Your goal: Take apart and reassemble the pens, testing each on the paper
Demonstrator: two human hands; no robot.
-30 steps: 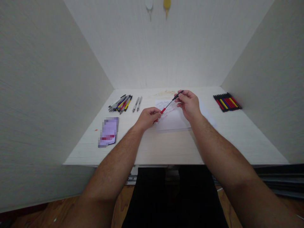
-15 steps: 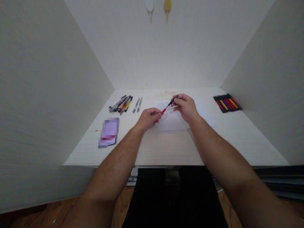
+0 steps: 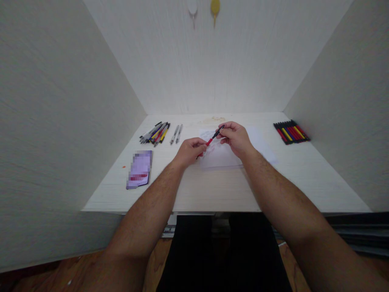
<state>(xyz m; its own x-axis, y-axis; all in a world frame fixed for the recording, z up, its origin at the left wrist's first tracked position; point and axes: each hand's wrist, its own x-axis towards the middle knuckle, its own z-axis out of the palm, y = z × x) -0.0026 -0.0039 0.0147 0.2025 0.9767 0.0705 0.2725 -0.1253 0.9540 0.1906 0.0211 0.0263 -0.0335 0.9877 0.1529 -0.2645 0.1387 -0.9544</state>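
My left hand (image 3: 191,151) is closed round the red barrel (image 3: 209,142) of a pen above the paper. A black cap-like end piece (image 3: 216,133) sits in line with the barrel, and my right hand (image 3: 235,137) pinches its far end. The two parts meet or nearly meet between my hands; whether they are fully joined I cannot tell. Under both hands lies white paper (image 3: 225,157) with scribbled marks, some of them reddish.
Two clear pens (image 3: 176,134) lie left of the paper, beside a loose pile of mixed pens (image 3: 154,134). A phone (image 3: 140,168) rests nearer the front left. Red, yellow and blue pens with black ends (image 3: 291,132) form a row at the right wall.
The black piece in my right hand has moved down and left toward the red barrel. The thin dark gap between them has closed up. My left hand has stayed put.
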